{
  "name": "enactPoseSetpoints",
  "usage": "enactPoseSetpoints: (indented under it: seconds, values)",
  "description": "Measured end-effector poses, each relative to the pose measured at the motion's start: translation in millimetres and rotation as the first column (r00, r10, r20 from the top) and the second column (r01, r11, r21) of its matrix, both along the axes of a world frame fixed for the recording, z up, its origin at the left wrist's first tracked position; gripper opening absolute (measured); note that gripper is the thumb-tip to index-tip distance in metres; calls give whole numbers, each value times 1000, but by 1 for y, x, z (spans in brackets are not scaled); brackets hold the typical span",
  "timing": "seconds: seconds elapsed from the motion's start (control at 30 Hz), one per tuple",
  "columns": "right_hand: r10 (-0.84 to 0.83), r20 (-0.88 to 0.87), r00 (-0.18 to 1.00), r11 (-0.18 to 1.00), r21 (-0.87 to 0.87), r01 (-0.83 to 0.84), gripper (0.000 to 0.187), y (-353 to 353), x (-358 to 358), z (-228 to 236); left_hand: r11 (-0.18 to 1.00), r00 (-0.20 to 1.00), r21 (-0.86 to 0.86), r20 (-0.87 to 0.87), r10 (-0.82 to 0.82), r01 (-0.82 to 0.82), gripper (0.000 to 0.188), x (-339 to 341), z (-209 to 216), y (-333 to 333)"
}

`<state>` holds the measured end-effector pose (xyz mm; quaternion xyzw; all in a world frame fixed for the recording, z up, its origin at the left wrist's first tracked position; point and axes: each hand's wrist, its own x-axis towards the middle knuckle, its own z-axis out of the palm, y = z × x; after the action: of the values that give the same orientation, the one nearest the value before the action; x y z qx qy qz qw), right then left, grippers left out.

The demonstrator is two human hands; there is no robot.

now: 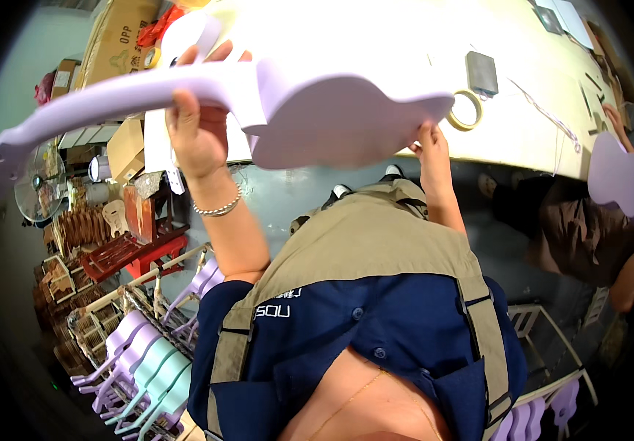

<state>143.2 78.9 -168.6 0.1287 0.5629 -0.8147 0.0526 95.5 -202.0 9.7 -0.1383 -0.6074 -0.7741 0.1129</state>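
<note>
A lilac, stringless ukulele (332,121) is held up sideways over the table's near edge. Its neck runs to the left, ending in a headstock with small holes, and its rounded body lies to the right. Around the neck, close to where it meets the body, my left hand (198,136) is closed, thumb on the near side and fingertips showing behind. My right hand (433,151) pinches the lower rim at the body's right end, its thumb and fingers partly seen. Just behind that end lies a roll of tan tape (466,110).
A pale worktable (530,73) bears a dark grey box (481,73) and a thin cord. At right, a co-worker's arm (614,125) is beside another lilac instrument body (614,173). Racks of lilac and mint ukuleles (163,371) stand lower left. A fan (40,182) and cartons stand left.
</note>
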Motion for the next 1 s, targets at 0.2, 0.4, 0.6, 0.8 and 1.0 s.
enactPoseSetpoints:
  seconds: [0.2, 0.4, 0.6, 0.8, 1.0]
  values:
    - [-178, -204, 963, 981, 39, 190, 68, 5, -2, 39, 933, 929, 231, 313, 198, -277, 66, 12, -62, -47]
    - [-51, -289, 956, 987, 133, 93, 82, -7, 0, 54, 863, 865, 320, 449, 226, -391, 64, 29, -101, -63]
    - [42, -219, 975, 993, 117, -17, 87, -11, 0, 67, 852, 777, 200, 546, 313, -484, 60, 34, -96, -60]
    - [-1, -172, 985, 999, 34, 7, 87, -11, -4, 44, 874, 840, 266, 486, 243, -407, 60, 37, -92, -63]
    - [-164, -130, 978, 970, -200, 136, 88, -14, -9, 21, 915, 897, 234, 381, 225, -328, 56, 38, -67, -39]
